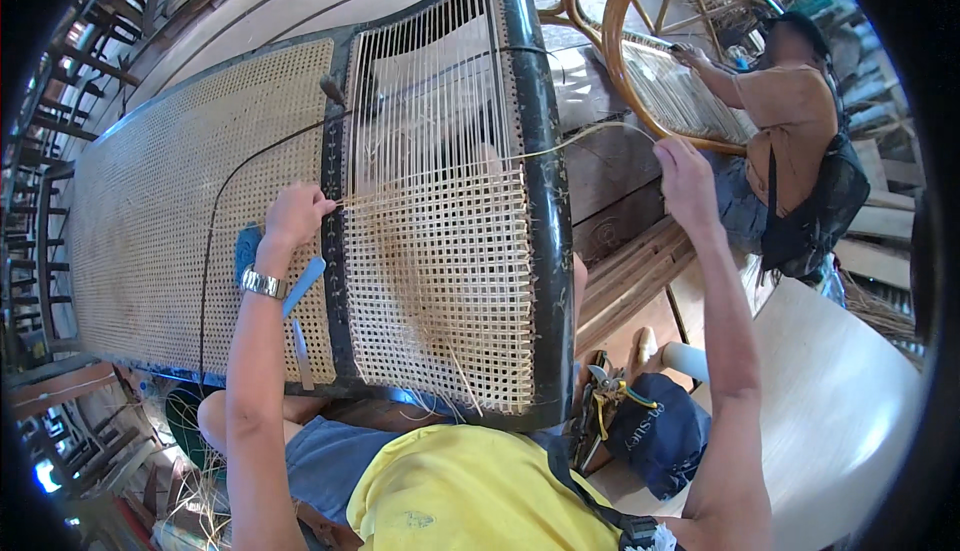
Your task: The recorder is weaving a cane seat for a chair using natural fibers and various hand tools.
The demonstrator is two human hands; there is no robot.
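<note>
A black-lacquered frame [552,211] lies before me with a partly woven cane panel [440,261]. The lower part of that panel is a close open-square weave; above it, lengthwise strands run with gaps between them. My right hand [688,179], raised beyond the frame's right edge, pinches a thin cane strand [590,133]. The strand arcs over the black rail and crosses the panel at the weave's upper edge. At the panel's left side my left hand [298,215] is closed, its fingertips pinched on the strand by the dark middle bar [337,251].
Left lies a finished cane panel [190,211]. A blue-handled tool [304,286] and a knife blade [302,353] rest by my left wrist. A peg [332,89] stands at the bar. Pliers [605,376] and a dark cap [655,431] sit right. A person [795,111] works on a chair [625,71].
</note>
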